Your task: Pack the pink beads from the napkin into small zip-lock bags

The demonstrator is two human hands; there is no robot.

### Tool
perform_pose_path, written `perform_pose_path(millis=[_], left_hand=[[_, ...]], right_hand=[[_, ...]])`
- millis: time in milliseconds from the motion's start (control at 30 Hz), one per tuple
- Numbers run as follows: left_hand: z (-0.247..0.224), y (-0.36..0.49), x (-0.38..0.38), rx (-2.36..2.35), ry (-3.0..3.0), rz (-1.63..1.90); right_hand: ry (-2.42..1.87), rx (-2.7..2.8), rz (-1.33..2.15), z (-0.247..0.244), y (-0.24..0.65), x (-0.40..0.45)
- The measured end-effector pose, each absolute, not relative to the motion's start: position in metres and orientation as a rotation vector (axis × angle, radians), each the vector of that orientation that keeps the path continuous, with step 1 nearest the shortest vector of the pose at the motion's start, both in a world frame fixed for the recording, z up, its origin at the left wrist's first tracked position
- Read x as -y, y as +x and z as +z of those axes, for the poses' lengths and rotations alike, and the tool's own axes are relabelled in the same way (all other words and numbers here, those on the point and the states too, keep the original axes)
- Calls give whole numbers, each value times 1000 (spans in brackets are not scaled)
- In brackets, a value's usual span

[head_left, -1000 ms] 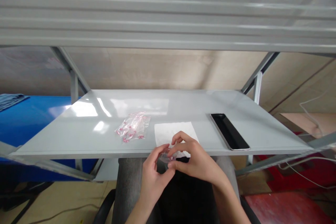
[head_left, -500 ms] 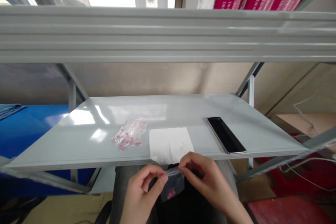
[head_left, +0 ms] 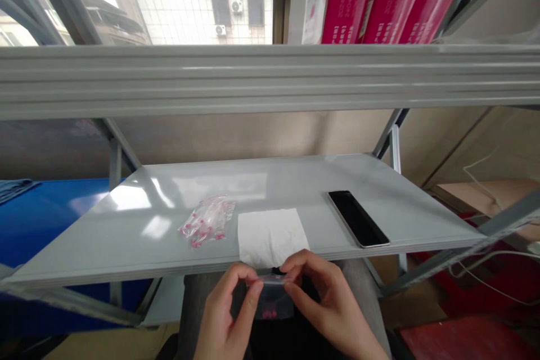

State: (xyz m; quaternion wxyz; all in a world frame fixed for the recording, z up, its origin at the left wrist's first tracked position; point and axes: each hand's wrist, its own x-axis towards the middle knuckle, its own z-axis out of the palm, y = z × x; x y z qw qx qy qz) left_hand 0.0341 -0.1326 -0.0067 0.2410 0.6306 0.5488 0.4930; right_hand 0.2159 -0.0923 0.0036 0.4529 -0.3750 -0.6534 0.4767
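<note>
A small clear zip bag [head_left: 274, 299] with a few pink pieces at its bottom hangs between my hands, below the table's front edge. My left hand [head_left: 234, 306] pinches its top left corner between thumb and forefinger. The top right corner is pinched by my right hand [head_left: 323, 298]. Just beyond them a white tissue [head_left: 272, 236] lies at the front edge of the table. Left of the tissue is a pile of clear bags [head_left: 207, 220] with pink pieces inside.
A black phone [head_left: 358, 218] lies on the right part of the grey table [head_left: 126, 236]. A thick grey shelf beam [head_left: 270, 81] crosses above, with pink boxes [head_left: 388, 3] over it. White cables hang at the right.
The view has tilted up slightly, showing more of the window. Between my hands the bag now hangs more level, and my right hand has moved slightly left.
</note>
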Motion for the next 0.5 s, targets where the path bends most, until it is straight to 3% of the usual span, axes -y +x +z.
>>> perform_pose_path(millis=[233, 500], left_hand=[[6, 39, 130, -1428, 1994, 1286], [4, 46, 129, -1583, 2333, 1121]], right_hand=[[-896, 1666, 1164, 0, 213, 95], [-917, 1833, 772, -10, 204, 105]])
